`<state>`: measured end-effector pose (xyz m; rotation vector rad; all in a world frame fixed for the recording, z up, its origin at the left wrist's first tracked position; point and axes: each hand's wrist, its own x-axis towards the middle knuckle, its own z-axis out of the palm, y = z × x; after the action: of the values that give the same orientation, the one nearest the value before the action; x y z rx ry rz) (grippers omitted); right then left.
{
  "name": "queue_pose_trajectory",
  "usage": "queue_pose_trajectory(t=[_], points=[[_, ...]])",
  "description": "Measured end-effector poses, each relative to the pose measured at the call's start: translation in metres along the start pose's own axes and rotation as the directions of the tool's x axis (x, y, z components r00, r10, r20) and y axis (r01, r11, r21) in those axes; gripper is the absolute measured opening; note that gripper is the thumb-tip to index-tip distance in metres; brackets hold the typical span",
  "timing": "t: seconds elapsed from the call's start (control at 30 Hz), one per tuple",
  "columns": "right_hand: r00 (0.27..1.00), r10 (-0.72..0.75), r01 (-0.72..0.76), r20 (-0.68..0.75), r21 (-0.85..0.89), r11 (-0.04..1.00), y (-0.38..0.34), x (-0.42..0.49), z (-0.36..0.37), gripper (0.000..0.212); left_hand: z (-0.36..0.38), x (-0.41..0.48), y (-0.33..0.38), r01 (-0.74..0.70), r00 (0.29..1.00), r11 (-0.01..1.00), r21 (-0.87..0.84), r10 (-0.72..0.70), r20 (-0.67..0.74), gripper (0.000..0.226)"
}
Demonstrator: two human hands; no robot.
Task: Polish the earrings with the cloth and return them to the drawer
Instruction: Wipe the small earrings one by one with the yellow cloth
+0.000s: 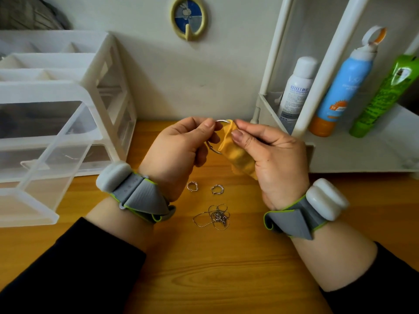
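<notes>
My left hand (pixel 179 150) pinches a large silver hoop earring (pixel 213 148) above the wooden table. My right hand (pixel 274 159) holds a yellow cloth (pixel 235 155) wrapped over the hoop's right side, thumb and forefinger pressing through the fabric. Two small silver hoop earrings (pixel 192 186) (pixel 217 189) lie on the table below my hands. A tangle of thin silver jewellery (pixel 215 217) lies just nearer to me. At the left a clear plastic drawer (pixel 45 168) stands pulled out of its white organiser.
The white drawer organiser (pixel 102 87) stands at the back left. A white rack (pixel 340 150) at the right holds a white spray can (pixel 294 91), a blue and orange sunscreen bottle (pixel 340 91) and a green can (pixel 383 96). The wooden table (pixel 204 268) stretches toward me.
</notes>
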<state>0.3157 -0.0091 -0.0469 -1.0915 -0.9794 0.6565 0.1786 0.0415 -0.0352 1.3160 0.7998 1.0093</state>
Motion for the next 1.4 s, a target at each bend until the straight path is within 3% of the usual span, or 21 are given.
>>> queue_pose_trajectory(t=[0.1, 0.17, 0.4, 0.53, 0.7, 0.8, 0.87, 1.07, 1.27, 1.4], points=[[0.999, -0.029, 0.031, 0.035, -0.064, 0.997, 0.0009, -0.0003, -0.001, 0.02, -0.0014, -0.001, -0.0001, -0.08, 0.996, 0.988, 0.131, 0.086, -0.035, 0.019], [0.999, -0.03, 0.033, 0.04, -0.064, 0.997, 0.0007, 0.0004, -0.0015, 0.021, -0.0007, -0.0017, 0.0, -0.093, 0.995, 0.987, 0.129, 0.097, -0.021, 0.021], [0.998, 0.055, -0.054, -0.015, 0.089, 0.995, 0.0012, 0.0007, 0.0024, 0.019, 0.0029, -0.0005, 0.003, 0.101, 0.992, 0.966, -0.24, -0.08, 0.094, 0.024], [0.997, 0.073, -0.069, -0.016, 0.15, 0.986, 0.0017, 0.0017, 0.0021, 0.022, 0.0045, -0.0013, 0.0042, 0.153, 0.982, 0.931, -0.333, -0.104, 0.16, 0.023], [1.0, 0.023, -0.023, 0.0, 0.014, 1.0, 0.0007, 0.0025, -0.0004, 0.022, -0.0003, -0.001, 0.0034, 0.038, 0.999, 0.998, -0.055, -0.037, 0.028, 0.023], [0.998, -0.039, 0.043, 0.045, -0.093, 0.995, -0.0011, 0.0011, -0.0017, 0.022, -0.0021, -0.0024, 0.0036, -0.096, 0.994, 0.976, 0.194, 0.104, -0.03, 0.023], [0.997, -0.054, 0.059, 0.055, -0.098, 0.993, -0.0019, 0.0004, -0.0018, 0.023, -0.0026, -0.0026, 0.0036, -0.126, 0.99, 0.965, 0.231, 0.136, -0.025, 0.024], [0.999, -0.046, 0.047, 0.02, -0.028, 0.999, -0.0021, -0.0001, 0.0003, 0.023, 0.0003, -0.0018, 0.0054, 0.031, 0.999, 0.996, -0.085, -0.028, 0.04, 0.024], [1.0, -0.025, 0.026, -0.014, 0.065, 0.998, 0.0, 0.0008, 0.0021, 0.021, 0.0051, -0.0018, 0.0052, 0.15, 0.981, 0.911, -0.385, -0.09, 0.17, 0.025], [0.999, -0.018, 0.021, -0.031, 0.099, 0.995, 0.0003, 0.002, 0.0008, 0.019, 0.0066, -0.0015, 0.0041, 0.179, 0.974, 0.875, -0.449, -0.093, 0.206, 0.025]])
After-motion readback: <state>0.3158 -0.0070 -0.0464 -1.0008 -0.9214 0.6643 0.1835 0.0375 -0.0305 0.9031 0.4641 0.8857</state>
